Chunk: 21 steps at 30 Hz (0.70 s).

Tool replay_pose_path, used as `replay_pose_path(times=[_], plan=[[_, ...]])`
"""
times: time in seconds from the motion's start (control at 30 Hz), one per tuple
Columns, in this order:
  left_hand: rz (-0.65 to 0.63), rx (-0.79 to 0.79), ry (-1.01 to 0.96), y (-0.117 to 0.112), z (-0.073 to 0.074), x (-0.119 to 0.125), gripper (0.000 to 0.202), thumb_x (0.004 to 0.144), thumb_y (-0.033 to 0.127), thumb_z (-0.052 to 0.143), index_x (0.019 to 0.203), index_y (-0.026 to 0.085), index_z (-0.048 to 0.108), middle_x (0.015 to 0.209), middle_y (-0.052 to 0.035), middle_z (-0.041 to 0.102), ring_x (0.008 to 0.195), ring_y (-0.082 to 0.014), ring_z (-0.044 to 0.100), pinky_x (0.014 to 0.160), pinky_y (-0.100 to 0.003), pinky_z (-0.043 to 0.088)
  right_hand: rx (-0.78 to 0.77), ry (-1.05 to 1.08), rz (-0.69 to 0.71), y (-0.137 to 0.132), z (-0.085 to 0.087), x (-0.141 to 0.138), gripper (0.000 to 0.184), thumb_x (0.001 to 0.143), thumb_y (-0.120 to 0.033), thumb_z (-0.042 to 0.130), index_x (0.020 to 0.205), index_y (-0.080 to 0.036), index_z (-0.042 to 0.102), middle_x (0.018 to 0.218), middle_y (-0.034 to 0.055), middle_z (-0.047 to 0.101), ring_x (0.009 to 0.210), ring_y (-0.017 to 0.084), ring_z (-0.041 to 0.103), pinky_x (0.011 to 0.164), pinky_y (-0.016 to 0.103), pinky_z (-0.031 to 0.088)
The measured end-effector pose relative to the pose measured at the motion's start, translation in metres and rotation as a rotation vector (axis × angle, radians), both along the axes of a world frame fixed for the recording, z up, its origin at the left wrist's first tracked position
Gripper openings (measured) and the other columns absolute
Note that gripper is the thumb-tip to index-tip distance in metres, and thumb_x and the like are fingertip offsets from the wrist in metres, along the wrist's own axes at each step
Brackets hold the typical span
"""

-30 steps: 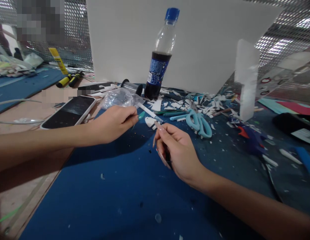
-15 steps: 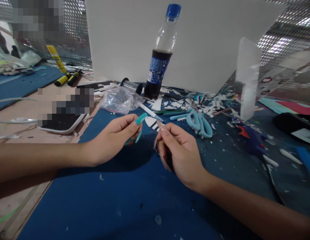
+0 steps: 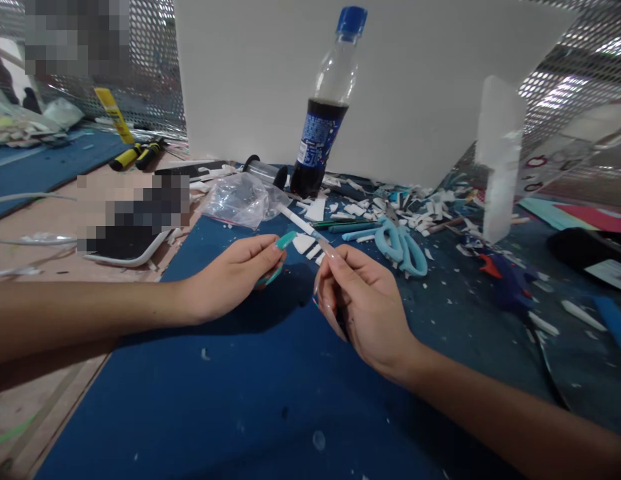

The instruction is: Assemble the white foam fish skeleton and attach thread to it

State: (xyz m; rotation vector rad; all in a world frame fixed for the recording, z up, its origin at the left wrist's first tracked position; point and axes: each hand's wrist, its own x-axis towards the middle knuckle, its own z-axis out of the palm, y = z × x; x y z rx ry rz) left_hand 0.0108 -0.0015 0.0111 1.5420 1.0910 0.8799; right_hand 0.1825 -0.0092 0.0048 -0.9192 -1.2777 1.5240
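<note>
My left hand (image 3: 237, 270), with long turquoise nails, is closed in a pinch above the blue mat (image 3: 210, 413). Whatever may be between its fingertips is too small to make out. Facing it across a small gap, my right hand (image 3: 367, 303) is also pinched, thumb against forefinger, with the other fingers curled. A dark bit shows under its palm, but I cannot tell what it is. Just beyond the fingertips lie white cut pieces (image 3: 304, 244) and a thin white stick (image 3: 296, 219). Light-blue scissors (image 3: 401, 247) rest behind my right hand.
A cola bottle (image 3: 317, 133) stands before a white board (image 3: 250, 80), near a plastic bag (image 3: 240, 200) and many white scraps (image 3: 435, 207). On the right are a glue gun (image 3: 510, 283) and an upright white foam piece (image 3: 499, 160). A phone (image 3: 125, 247) lies left.
My fingertips have moved slightly farther apart, the right hand shifting a little to the right. Both hands stay pinched, and the view has shifted slightly.
</note>
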Motion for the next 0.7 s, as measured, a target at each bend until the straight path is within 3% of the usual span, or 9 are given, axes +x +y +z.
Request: replay_pose_path(times=[0.27,0.53,0.7], plan=[[0.009,0.026,0.005,-0.001,-0.001,-0.001,0.032,0.094,0.028,0.035,0.064,0.017,0.042,0.056,0.0053,0.038,0.049,-0.0062,0.033,0.048,-0.021,0.03,0.023,0.074,0.018,0.002,-0.001,0.003,0.027,0.091,-0.029,0.048,0.066,-0.019,0.053,0.047,-0.0045,0.052,0.034,0.006,0.047,0.033,0.017,0.038],[0.052,0.445,0.351,0.003,0.0,-0.014,0.028,0.093,0.028,0.037,0.066,0.018,0.039,0.059,0.0051,0.039,0.054,-0.0074,0.037,0.051,-0.022,0.031,0.039,0.119,-0.153,0.008,0.001,-0.001,0.025,0.089,-0.023,0.049,0.066,-0.019,0.057,0.058,-0.002,0.056,0.05,0.008,0.054,0.054,0.022,0.05],[0.095,0.395,0.401,0.01,-0.003,-0.014,0.029,0.092,0.03,0.036,0.066,0.018,0.039,0.059,0.005,0.04,0.054,-0.0078,0.039,0.052,-0.022,0.032,0.017,0.136,-0.136,0.01,-0.002,0.0,0.024,0.088,-0.021,0.049,0.066,-0.018,0.056,0.057,-0.0018,0.056,0.048,0.009,0.053,0.049,0.021,0.048]])
